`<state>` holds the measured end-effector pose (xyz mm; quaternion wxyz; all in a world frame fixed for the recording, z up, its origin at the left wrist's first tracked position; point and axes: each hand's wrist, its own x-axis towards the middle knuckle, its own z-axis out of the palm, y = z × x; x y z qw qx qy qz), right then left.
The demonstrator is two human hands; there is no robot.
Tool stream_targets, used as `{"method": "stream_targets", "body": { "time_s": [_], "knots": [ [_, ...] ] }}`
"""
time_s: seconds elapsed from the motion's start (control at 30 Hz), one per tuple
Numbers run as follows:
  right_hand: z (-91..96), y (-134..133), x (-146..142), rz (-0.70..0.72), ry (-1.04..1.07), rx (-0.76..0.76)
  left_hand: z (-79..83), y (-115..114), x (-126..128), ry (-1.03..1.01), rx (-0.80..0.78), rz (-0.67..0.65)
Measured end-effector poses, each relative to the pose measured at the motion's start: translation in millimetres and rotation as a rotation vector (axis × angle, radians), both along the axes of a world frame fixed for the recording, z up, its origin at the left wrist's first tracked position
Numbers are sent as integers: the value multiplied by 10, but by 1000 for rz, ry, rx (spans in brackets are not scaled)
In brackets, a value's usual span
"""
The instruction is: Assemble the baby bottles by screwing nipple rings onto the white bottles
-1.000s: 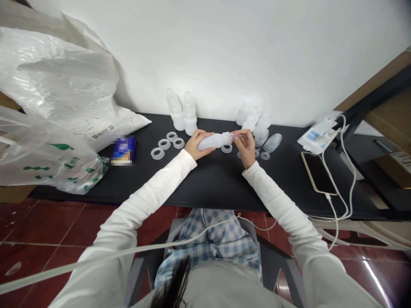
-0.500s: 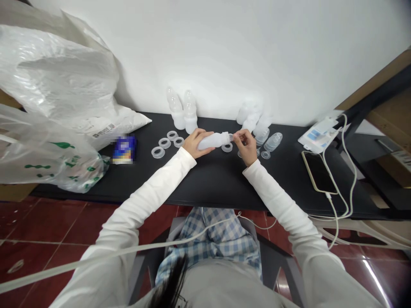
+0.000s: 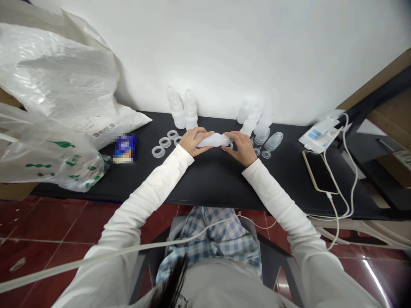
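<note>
My left hand [image 3: 191, 141] is closed round a white plastic bottle [image 3: 212, 139] that lies sideways just above the black table [image 3: 208, 179]. My right hand [image 3: 240, 147] is low at the bottle's mouth, fingers above and thumb below, covering the spot where a clear ring lay. What its fingers pinch is hidden. Three clear rings [image 3: 165, 144] lie left of my left hand. Two capped bottles [image 3: 183, 109] stand behind by the wall.
More white bottles [image 3: 253, 117] and clear domed caps [image 3: 272, 140] sit right of my hands. A phone [image 3: 317, 171] on a cable and a white charger box [image 3: 319, 133] lie far right. Plastic bags [image 3: 48, 119] and a blue packet [image 3: 123, 149] fill the left.
My right hand dropped from the bottle's mouth down toward the table, over the ring. The bottle sank and shifted slightly left with my left hand.
</note>
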<state>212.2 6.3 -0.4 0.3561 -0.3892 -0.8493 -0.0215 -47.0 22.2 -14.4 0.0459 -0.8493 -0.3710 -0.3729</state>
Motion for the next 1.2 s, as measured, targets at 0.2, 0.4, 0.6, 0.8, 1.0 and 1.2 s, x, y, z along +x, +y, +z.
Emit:
{"method": "stream_targets", "body": {
  "time_s": [0.2, 0.4, 0.6, 0.8, 1.0, 1.2],
  "knots": [
    [-17, 34, 41, 0, -27, -15, -34, 27, -20, -3, -22, -45],
    [-24, 33, 46, -65, -97, -13, -52, 54, 1, 48, -23, -104],
    [-28, -2, 1, -86, -85, 19, 0, 21, 16, 6, -47, -51],
    [-41, 12, 12, -47, -108, 5, 34, -9, 15, -4, -68, -42],
    [-16, 27, 67, 19, -86, -9, -10, 33, 9, 35, 22, -71],
    [-14, -24, 34, 57, -36, -108, -181, 99, 49, -19, 199, -46]
  ]
}}
